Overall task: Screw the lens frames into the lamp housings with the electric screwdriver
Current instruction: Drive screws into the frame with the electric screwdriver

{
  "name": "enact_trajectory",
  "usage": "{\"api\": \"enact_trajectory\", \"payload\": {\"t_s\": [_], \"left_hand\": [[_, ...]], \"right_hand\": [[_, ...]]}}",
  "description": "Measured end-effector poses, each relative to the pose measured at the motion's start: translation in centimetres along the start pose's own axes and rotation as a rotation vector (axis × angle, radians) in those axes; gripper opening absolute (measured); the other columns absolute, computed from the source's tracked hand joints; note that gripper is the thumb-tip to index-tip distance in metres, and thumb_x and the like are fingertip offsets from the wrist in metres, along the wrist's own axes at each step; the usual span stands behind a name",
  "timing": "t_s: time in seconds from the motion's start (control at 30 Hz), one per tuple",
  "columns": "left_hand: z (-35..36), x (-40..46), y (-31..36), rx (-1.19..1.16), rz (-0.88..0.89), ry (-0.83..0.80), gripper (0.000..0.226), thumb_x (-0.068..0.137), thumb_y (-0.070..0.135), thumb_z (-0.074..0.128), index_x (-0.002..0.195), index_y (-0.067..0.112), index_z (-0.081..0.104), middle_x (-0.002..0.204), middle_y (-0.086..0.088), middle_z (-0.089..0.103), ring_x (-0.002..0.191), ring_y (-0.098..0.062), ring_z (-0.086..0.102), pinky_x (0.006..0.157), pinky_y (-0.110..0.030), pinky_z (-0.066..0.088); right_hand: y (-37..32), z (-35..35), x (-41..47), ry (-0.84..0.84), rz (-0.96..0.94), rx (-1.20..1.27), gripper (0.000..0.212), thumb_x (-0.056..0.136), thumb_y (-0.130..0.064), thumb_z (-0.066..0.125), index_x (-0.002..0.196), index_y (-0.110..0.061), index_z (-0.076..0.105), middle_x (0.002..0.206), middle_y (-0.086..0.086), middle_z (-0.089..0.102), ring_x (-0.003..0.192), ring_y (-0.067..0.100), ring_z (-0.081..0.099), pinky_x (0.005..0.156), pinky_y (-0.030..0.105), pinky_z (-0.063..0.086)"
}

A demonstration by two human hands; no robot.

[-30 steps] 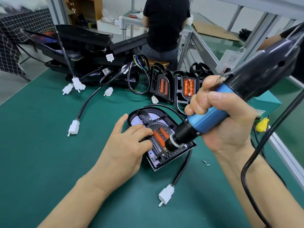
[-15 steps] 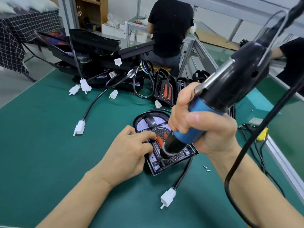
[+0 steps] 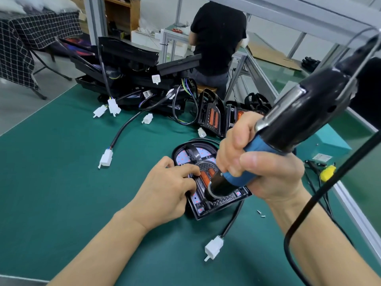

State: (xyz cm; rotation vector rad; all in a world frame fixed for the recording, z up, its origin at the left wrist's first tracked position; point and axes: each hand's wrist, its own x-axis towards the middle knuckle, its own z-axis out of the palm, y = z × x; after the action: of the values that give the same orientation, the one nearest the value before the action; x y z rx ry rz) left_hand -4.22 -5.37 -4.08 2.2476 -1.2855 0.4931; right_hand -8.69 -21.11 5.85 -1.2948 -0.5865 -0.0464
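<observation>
A black D-shaped lamp housing with orange lenses lies flat on the green worktop. The left hand presses it with curled fingers; the right hand grips the blue-and-black electric screwdriver, tip down on it.

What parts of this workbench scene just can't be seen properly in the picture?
- Head view: the bit tip of the blue and black electric screwdriver is hidden by its own nose against the black lamp housing.
- Head view: the housing's left edge lies under the left hand.
- Head view: the loose silver screws on the green mat are too small to count.
- Head view: the screwdriver's black cable leaves the frame's lower edge.
</observation>
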Motion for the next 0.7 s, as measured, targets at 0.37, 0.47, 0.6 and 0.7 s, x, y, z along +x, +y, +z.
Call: {"api": "enact_trajectory", "payload": {"t_s": [0.37, 0.47, 0.6, 0.7], "left_hand": [[-0.1, 0.3, -0.1, -0.078, -0.028, 0.054, 0.029, 0.038, -0.008, 0.061, 0.056, 0.014, 0.061, 0.073, 0.001, 0.061, 0.052, -0.027, 0.052, 0.066, -0.035, 0.041], [-0.2, 0.1, -0.1, -0.096, -0.069, -0.011, 0.032, 0.048, -0.004, 0.051, 0.071, 0.006, 0.071, 0.087, -0.015, 0.066, 0.068, -0.038, 0.06, 0.067, -0.042, 0.052], [-0.2, 0.2, 0.0, -0.1, -0.107, -0.022, 0.033, 0.048, -0.004, 0.054, 0.075, 0.004, 0.071, 0.085, -0.012, 0.065, 0.066, -0.036, 0.059, 0.069, -0.036, 0.048], [-0.1, 0.1, 0.0, -0.082, -0.078, -0.014, 0.029, 0.042, -0.007, 0.063, 0.06, 0.016, 0.063, 0.085, 0.0, 0.065, 0.058, -0.026, 0.053, 0.069, -0.03, 0.039]], "right_hand": [[0.8, 0.2, 1.6, -0.315, 0.19, 0.039, 0.022, 0.062, -0.002, 0.062, 0.081, -0.013, 0.057, 0.067, -0.012, 0.062, 0.056, 0.006, 0.055, 0.056, 0.025, 0.042], [0.9, 0.2, 1.6, -0.307, 0.242, -0.004, 0.025, 0.06, -0.004, 0.065, 0.083, -0.006, 0.054, 0.065, -0.01, 0.066, 0.06, 0.001, 0.061, 0.062, 0.016, 0.048], [0.7, 0.3, 2.0, -0.358, 0.275, -0.017, 0.029, 0.064, -0.003, 0.063, 0.09, -0.001, 0.051, 0.066, -0.011, 0.066, 0.061, 0.001, 0.061, 0.064, 0.015, 0.048], [0.3, 0.6, 1.9, -0.218, 0.181, -0.01, 0.027, 0.06, -0.004, 0.062, 0.086, 0.001, 0.057, 0.062, -0.01, 0.063, 0.056, 0.007, 0.057, 0.058, 0.023, 0.042]]}}
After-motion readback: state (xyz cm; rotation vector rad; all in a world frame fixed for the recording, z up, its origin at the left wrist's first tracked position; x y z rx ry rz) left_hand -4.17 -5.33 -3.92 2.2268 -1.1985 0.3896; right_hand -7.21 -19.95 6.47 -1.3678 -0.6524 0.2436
